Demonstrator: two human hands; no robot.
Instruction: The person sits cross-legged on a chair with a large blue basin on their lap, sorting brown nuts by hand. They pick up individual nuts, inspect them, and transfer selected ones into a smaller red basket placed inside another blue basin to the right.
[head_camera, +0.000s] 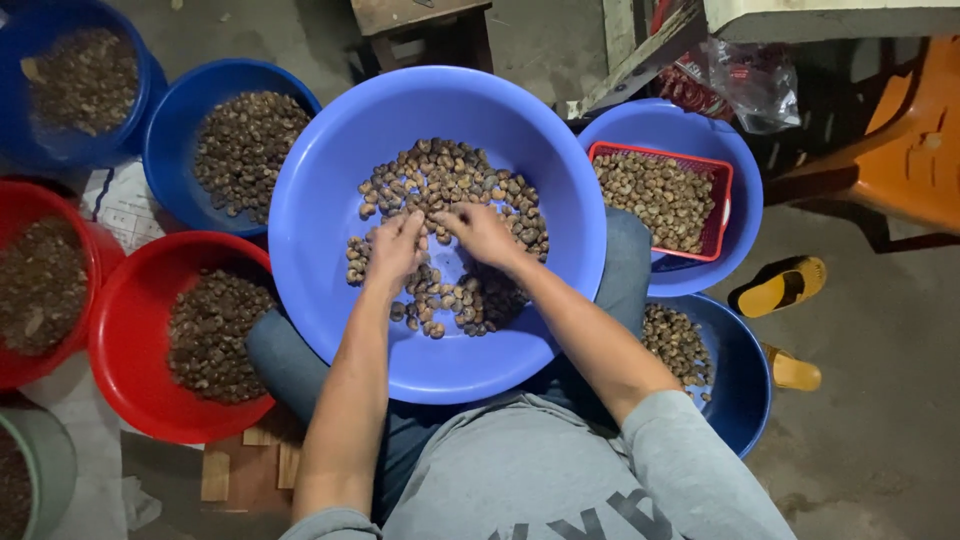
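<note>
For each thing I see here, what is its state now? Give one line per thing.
Left hand: palm down, fingers in the nuts.
Right hand: palm down, fingers in the nuts.
Big blue basin: on the lap, partly filled with nuts.
Red basket: inside a blue basin, filled with nuts.
Red basin: on the floor, partly filled.
Yellow slipper: on the floor, not worn.

Grey concrete floor (880, 420) under you, dim and stained. An orange plastic chair (915, 140) stands at your upper right, a wooden stool (420, 22) straight ahead. A pale table edge (830, 15) runs along the top right. Two yellow sandals (780, 288) lie on the floor to your right.
</note>
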